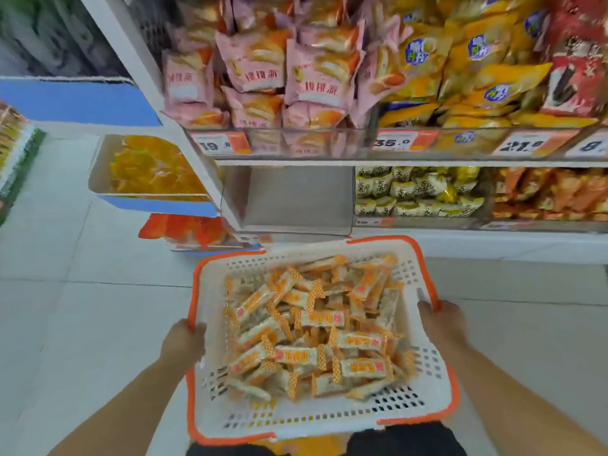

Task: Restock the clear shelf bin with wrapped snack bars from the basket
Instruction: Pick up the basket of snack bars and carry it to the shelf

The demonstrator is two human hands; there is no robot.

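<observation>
Empty clear shelf bin [296, 199] sat low on the shelf, just beyond the basket [210, 291]. I held that basket by its rims, left hand [183, 340] and right hand [442, 324] both clamped on. Snack bars [312, 327] lay heaped loose inside; tipping it carelessly could spill them past the bin.

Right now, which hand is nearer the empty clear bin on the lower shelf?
Left, narrowly. The left hand grips the basket rim below the clear bin; the right hand grips the rim farther right.
</observation>
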